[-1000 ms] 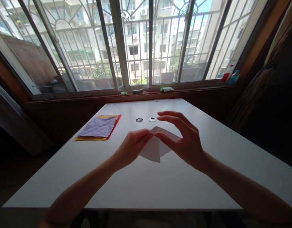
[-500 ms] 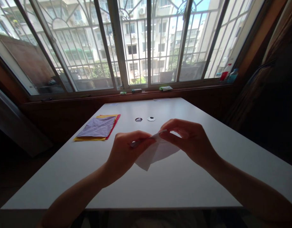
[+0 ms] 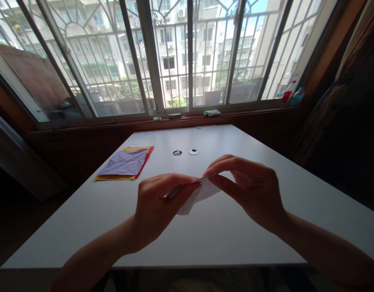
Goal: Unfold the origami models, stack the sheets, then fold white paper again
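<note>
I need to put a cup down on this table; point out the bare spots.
The white table is bare right of the right hand, along the near edge below both hands, and left of the left hand. Crowded: the stack of purple, yellow and red paper sheets far left, and the folded white paper between the hands.

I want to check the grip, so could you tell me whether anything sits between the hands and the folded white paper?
Nothing visible does. The left hand and right hand both pinch the folded white paper directly, above the white table.
</note>
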Tool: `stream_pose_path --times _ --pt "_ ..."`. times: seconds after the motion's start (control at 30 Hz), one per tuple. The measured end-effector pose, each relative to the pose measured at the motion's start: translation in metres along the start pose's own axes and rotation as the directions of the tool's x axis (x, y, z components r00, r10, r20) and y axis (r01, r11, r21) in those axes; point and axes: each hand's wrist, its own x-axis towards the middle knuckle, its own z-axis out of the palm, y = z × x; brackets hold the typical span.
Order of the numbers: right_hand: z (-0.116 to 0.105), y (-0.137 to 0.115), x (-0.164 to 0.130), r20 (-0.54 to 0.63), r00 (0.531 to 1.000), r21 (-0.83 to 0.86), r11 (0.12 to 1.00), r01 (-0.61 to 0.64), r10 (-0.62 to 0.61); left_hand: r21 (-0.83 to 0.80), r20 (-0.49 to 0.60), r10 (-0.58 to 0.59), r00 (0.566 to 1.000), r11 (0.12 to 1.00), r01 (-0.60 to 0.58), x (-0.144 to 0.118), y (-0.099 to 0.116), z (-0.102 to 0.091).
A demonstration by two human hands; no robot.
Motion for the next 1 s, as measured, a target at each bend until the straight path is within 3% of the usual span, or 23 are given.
stream_pose_path --times 0.47,0.7,0.83,1.0 --pt "-0.001 0.001 -0.002 -0.014 0.988 -0.096 0.983 0.155 -0.157 0.008 0.004 0.007 1.000 1.000 -0.007 0.000 0.002 0.000" --pt "-0.003 0.010 0.003 -0.186 0.982 0.096 0.995 0.019 -0.001 -0.106 0.012 -0.144 0.989 0.984 0.145 0.003 0.000 0.000" --pt "-0.005 0.012 0.008 -0.240 0.968 0.243 0.970 -0.013 0.073 -0.245 -0.047 -0.228 0.972 0.947 0.210 0.005 -0.002 -0.001" --pt "-0.007 0.013 0.011 -0.268 0.956 0.254 0.966 -0.048 0.118 -0.291 -0.119 -0.285 0.951 0.926 0.240 0.005 -0.002 -0.001"
